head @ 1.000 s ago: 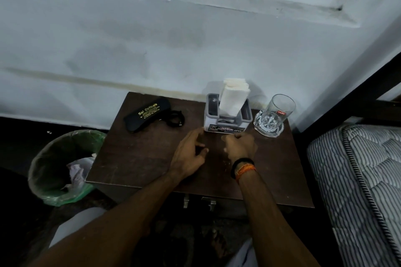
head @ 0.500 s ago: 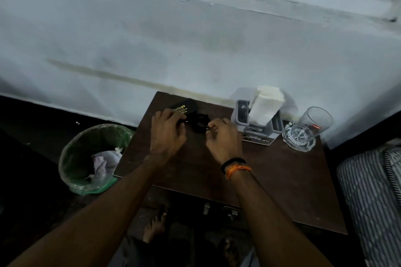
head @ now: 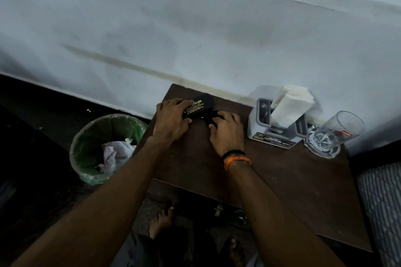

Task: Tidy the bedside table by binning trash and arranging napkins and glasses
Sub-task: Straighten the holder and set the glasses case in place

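Note:
A black glasses case (head: 200,103) with gold lettering lies at the back left corner of the dark wooden bedside table (head: 282,180). My left hand (head: 171,120) grips the case's left end, fingers curled over it. My right hand (head: 226,131) is just right of the case, its fingers curled on the black eyeglasses (head: 213,115), which it mostly hides. A grey napkin holder (head: 258,130) with folded white napkins (head: 288,106) stands at the back. To its right is a clear drinking glass (head: 332,134).
On the floor left of the table, a green-lined bin (head: 86,141) holds crumpled paper (head: 115,153). A striped mattress (head: 386,201) borders the table's right side. A white wall runs behind. My bare feet (head: 161,221) are under the table's front edge.
Both hands left the napkin holder and moved left to the case and eyeglasses. The left hand has closed over the case and the right hand over the eyeglasses. The camera has turned left.

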